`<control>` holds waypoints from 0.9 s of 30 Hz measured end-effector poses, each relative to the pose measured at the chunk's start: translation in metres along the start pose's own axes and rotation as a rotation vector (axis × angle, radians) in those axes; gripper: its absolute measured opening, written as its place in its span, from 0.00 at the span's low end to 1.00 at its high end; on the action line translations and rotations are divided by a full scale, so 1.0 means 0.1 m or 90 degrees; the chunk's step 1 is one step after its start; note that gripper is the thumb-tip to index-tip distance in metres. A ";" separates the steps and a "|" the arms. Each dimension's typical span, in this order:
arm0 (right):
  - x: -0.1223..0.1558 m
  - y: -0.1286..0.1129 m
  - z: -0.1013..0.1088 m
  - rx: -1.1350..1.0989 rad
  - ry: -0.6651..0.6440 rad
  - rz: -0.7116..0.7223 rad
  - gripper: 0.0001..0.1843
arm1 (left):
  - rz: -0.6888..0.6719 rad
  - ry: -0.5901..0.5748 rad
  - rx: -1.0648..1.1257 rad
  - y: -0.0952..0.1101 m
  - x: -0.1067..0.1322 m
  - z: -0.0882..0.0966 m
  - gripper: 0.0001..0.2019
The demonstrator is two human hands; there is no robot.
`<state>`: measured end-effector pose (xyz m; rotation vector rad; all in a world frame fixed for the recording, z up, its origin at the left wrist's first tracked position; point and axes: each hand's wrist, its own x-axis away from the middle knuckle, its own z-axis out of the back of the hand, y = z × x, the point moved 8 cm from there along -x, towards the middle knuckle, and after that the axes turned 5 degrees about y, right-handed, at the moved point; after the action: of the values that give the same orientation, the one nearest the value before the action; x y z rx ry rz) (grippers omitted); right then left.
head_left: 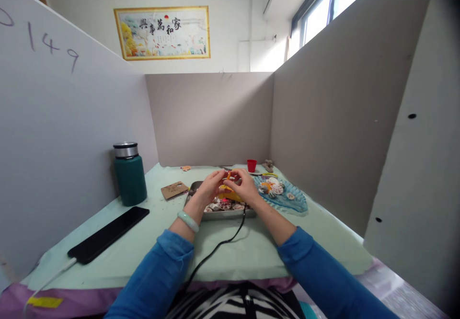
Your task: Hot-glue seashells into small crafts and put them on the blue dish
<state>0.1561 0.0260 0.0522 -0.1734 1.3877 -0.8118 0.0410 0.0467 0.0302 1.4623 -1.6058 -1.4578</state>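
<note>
My left hand (212,186) and my right hand (245,186) meet above a metal tray (215,216), fingertips close together. Between them they pinch a small orange piece (228,177), too small to identify. Shells (225,205) fill the tray, with something pink-red among them. Just under my fingers lies a yellow tool (231,195), partly hidden by my hands; a black cord (217,246) runs from beside it to the table's front edge. To the right of my right hand, a blue leaf-shaped dish (297,203) holds shells and an orange piece.
A green bottle (130,180) and a black phone (108,234) with a white cable are on the left. A brown card (174,190) lies beside the tray. Behind stand a red cup (251,165) and a yellow-handled tool (269,174). Partition panels (212,118) enclose the table.
</note>
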 end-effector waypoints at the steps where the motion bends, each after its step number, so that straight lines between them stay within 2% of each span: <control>1: 0.00 0.00 0.01 0.005 0.004 -0.002 0.16 | -0.004 -0.007 -0.012 0.00 0.01 -0.02 0.16; 7: 0.02 0.02 -0.01 0.015 0.016 0.014 0.13 | 0.003 -0.019 -0.026 -0.03 0.02 -0.07 0.18; 13: 0.03 -0.06 0.02 0.030 0.015 0.038 0.18 | -0.009 0.008 0.045 -0.01 -0.02 -0.02 0.13; 18: 0.01 0.05 0.06 0.038 0.046 -0.011 0.18 | -0.019 -0.016 0.109 0.05 -0.03 -0.02 0.13; 24: -0.02 0.23 -0.02 -0.033 0.008 -0.080 0.13 | -0.005 -0.055 0.126 0.06 0.00 -0.07 0.11; 27: -0.01 0.22 -0.09 -0.088 -0.050 -0.096 0.13 | 0.004 -0.043 0.107 0.04 0.00 -0.04 0.11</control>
<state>0.1569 0.0458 0.0386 -0.4166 1.3678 -0.8250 0.0432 0.0450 0.0346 1.5121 -1.8103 -1.4125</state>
